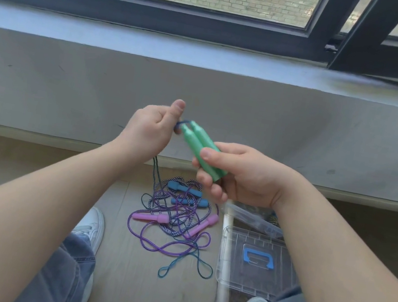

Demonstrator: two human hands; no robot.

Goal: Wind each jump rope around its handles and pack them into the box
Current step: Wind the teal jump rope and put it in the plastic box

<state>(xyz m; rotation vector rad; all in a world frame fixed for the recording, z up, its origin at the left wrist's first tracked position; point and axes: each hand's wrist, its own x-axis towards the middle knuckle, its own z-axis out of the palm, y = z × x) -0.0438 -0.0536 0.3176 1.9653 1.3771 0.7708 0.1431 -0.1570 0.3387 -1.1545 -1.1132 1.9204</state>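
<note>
My right hand (238, 176) is clenched round two green handles (202, 148) held side by side; my left hand (149, 132), just beside their narrow tips, pinches the dark teal cord (155, 172), which hangs below it to the floor; beneath both hands lie tangled ropes with blue handles (183, 193) and pink handles (154, 218); below my right wrist sits the clear box (257, 219), its lid (256, 263) beside it.

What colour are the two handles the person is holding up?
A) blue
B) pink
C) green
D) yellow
C: the right hand grips two green handles side by side, and the left hand pinches their rope near the tips, while the pink handles and blue handles lie on the floor below.
</note>
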